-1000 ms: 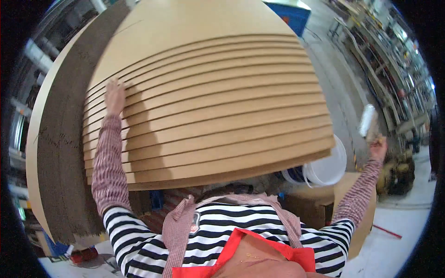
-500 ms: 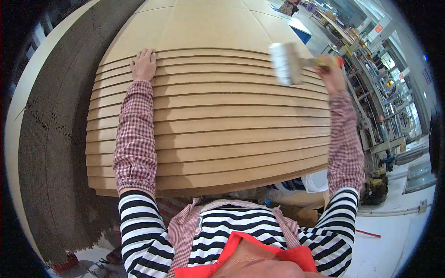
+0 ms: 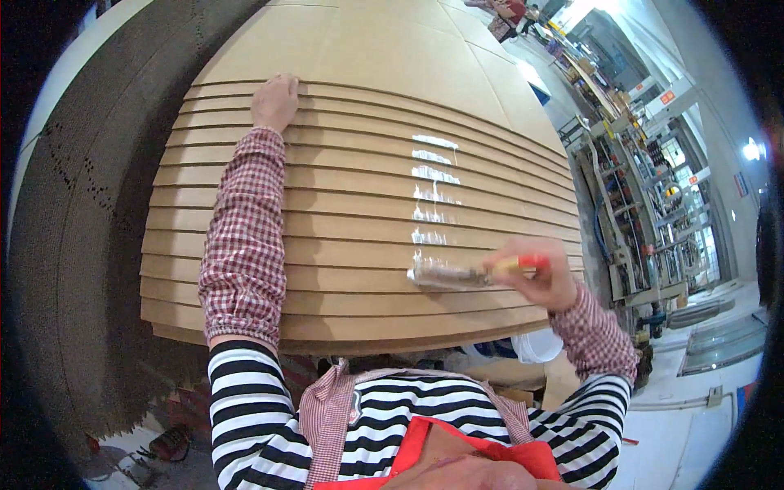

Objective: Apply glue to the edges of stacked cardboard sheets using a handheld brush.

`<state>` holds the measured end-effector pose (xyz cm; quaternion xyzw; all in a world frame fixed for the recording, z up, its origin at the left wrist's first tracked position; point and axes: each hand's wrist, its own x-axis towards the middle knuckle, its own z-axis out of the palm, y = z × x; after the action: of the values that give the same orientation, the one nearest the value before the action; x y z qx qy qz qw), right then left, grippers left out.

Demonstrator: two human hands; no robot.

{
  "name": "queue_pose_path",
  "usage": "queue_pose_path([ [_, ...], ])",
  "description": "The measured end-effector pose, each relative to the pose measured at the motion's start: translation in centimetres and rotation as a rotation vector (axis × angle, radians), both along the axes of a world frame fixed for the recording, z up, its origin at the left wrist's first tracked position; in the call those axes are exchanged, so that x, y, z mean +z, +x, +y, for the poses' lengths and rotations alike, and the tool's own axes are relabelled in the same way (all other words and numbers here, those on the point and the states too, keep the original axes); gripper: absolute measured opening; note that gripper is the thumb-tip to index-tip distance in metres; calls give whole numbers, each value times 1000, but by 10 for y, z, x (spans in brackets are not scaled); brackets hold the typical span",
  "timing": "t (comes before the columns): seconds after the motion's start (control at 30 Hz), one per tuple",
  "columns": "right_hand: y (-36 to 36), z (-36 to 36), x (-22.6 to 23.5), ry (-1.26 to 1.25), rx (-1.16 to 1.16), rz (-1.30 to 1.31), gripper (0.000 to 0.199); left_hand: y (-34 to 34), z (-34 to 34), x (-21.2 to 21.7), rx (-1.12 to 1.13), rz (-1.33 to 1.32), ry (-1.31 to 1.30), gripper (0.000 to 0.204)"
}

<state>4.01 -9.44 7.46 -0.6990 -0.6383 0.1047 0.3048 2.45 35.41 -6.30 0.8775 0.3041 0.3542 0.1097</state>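
A stack of brown cardboard sheets (image 3: 351,237) is fanned out before me, its edges overlapping like steps. My left hand (image 3: 276,102) rests at the far left of the steps, fingers curled in at the edge of a cardboard sheet; its fingertips are partly hidden. A wide flat brush (image 3: 453,274) is gripped by its handle in my right hand (image 3: 535,273), slightly blurred. Its bristles touch the lower middle steps. Above it, a column of white, wet-looking strokes (image 3: 433,173) crosses several sheet edges.
A tall stack of corrugated board (image 3: 90,220) rises along the left side. Below the near right edge of the sheets stands a white bucket (image 3: 539,346). Machinery and racks (image 3: 633,212) line the right side. Another person (image 3: 508,11) is at the far end.
My right hand has swept the brush left and toward me, and a column of white strokes now shows on the sheets. My left hand's spread fingers have curled in.
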Motion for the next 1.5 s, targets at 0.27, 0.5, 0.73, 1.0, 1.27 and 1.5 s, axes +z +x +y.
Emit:
queue_pose_path([
  [0.27, 124, 129, -7, 306, -116, -231, 9, 26, -7, -7, -73, -9, 126, 28],
  [0.5, -44, -3, -19, 24, 127, -171, 21, 8, -4, -10, 115, 93, 83, 30],
  [0.73, 126, 68, 13, 194, -268, -218, 14, 16, -7, -8, 65, 30, 90, 28],
  [1.0, 42, -24, -30, 60, -200, -319, 11, 0, 17, -24, 101, -18, 135, 29],
  [1.27, 109, -37, 6, 204, -120, 62, 17, 9, -6, 3, 96, 56, 163, 29],
  [1.5, 176, -17, -19, 144, -225, -326, 18, 13, 2, -9, 3, 80, 123, 34],
])
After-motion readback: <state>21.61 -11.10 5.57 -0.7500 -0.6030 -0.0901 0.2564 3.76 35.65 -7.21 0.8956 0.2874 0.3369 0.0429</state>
